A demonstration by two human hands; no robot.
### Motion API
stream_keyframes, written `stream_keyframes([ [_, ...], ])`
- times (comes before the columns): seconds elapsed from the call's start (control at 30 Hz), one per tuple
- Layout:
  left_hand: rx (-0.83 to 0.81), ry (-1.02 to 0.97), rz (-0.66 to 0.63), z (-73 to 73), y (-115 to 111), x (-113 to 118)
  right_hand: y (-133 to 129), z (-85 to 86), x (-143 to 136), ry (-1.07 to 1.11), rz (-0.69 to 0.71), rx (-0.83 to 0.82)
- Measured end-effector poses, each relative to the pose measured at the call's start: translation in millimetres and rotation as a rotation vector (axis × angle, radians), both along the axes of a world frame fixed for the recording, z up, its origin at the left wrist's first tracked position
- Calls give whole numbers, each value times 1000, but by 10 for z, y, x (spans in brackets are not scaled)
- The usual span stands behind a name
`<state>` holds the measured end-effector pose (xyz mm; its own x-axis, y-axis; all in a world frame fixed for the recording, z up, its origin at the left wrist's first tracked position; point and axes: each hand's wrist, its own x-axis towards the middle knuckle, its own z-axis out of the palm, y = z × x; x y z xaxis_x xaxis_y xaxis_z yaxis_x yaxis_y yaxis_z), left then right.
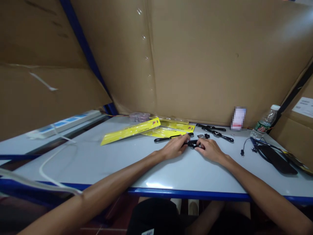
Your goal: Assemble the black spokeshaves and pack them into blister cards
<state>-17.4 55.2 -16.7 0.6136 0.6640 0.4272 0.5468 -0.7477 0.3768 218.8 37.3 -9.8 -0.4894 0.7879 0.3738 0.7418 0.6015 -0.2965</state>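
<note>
Both hands meet over the white table (171,173), right of its middle. Between them is a small black tool-like piece (192,143). My left hand (175,147) pinches its left end, and my right hand (207,148) has its fingers closed on the right end. Just behind my left hand lies a long black tool (162,139), partly covered by the fingers. Small dark pieces (206,136) sit right behind my right hand. Further back, more black tools (223,136) lie crossed on the tabletop.
Yellow blister packs (129,132) are piled at the back, beside a pinkish clear box (139,116). A power strip (70,123) and white cable are at left. On the right stand a blurred-out phone-like object (238,118) and a bottle (265,124), near earphones (242,152) and a dark flat object (277,159).
</note>
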Motion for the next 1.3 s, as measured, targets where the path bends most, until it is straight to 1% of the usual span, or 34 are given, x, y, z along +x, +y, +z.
stream_keyframes([
  [0.13, -14, 4, 24, -3, 2, 10, -38, -23, -70, -72, 7, 62],
  [0.27, 5, 41, 19, -7, -6, 16, -57, -4, -123, -122, -40, 69],
  [0.33, 4, 53, 11, -6, -7, 13, -54, 20, -119, -107, -36, 57],
  [0.5, 30, 74, -40, 7, -3, -15, -25, 54, -31, 24, -5, -42],
  [0.67, 79, 80, -87, -3, 17, -37, 11, 20, 30, 39, 75, 14],
  [0.73, 86, 66, -95, -18, 31, -41, 20, 22, 42, 30, 61, 19],
  [0.93, 85, 43, -92, -40, 52, -40, 33, 58, 68, -2, 9, -50],
  [1.13, 95, 39, -89, -19, 43, -31, 61, 38, 82, 3, 27, -22],
  [1.3, 110, 24, -94, -19, 44, -30, 34, 43, 73, 20, 20, -41],
])
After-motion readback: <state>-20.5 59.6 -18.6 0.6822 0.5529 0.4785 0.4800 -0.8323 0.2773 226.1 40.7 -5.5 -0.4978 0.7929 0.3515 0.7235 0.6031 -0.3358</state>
